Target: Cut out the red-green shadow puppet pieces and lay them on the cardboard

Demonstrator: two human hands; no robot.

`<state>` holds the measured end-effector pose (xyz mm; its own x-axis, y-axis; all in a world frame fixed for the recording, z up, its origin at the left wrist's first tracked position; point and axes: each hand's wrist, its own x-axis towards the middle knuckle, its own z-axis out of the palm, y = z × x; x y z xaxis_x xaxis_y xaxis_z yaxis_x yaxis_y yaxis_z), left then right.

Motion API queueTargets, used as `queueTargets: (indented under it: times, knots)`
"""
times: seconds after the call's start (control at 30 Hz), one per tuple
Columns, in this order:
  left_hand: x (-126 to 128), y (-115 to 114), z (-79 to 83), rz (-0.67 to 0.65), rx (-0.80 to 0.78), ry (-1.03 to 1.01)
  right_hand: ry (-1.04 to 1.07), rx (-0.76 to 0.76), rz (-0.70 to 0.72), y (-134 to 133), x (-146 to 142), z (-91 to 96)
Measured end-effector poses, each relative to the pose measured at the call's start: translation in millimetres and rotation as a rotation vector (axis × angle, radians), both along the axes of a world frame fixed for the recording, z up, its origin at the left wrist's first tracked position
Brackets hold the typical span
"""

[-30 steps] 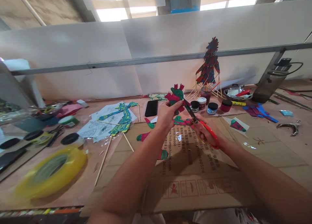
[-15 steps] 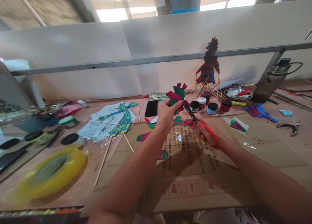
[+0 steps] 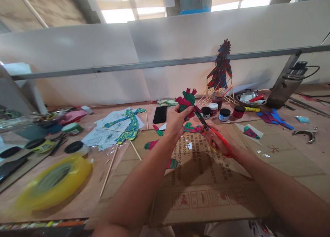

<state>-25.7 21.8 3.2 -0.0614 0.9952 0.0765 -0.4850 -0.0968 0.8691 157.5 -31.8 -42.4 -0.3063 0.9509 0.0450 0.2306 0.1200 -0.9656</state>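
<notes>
My left hand (image 3: 177, 118) pinches a magenta and green painted paper cutout (image 3: 189, 97), held up above the cardboard. In my right hand (image 3: 215, 137) is a pair of scissors (image 3: 222, 139) with red handles and dark blades. The blades point up and left and meet the cutout's lower right edge, beside my left fingertips. Under my hands lies a flat cardboard sheet (image 3: 206, 195) with printed text. On it are more magenta and green pieces, among them a curved one (image 3: 192, 127), a small one (image 3: 158, 130), and one on white paper (image 3: 249, 132).
A roll of yellow tape (image 3: 55, 182) sits at the left. Behind it, a blue and yellow stick puppet (image 3: 131, 125) lies on drawings. A black phone (image 3: 160, 114), paint jars (image 3: 224, 114) and a standing stick figure (image 3: 221, 67) are farther back. A bottle (image 3: 286, 86) stands right.
Almost nothing differs. The cutout has tilted or shifted very slightly to the left in my left hand, while the scissors stay at its edge.
</notes>
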Motion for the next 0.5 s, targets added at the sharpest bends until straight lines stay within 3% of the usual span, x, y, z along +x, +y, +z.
queueTargets:
  times: [0.5]
  knots:
    - [0.2,1.5,-1.1,0.008,-0.022,0.0,0.04,-0.006,-0.004,3.1,1.1,-7.2]
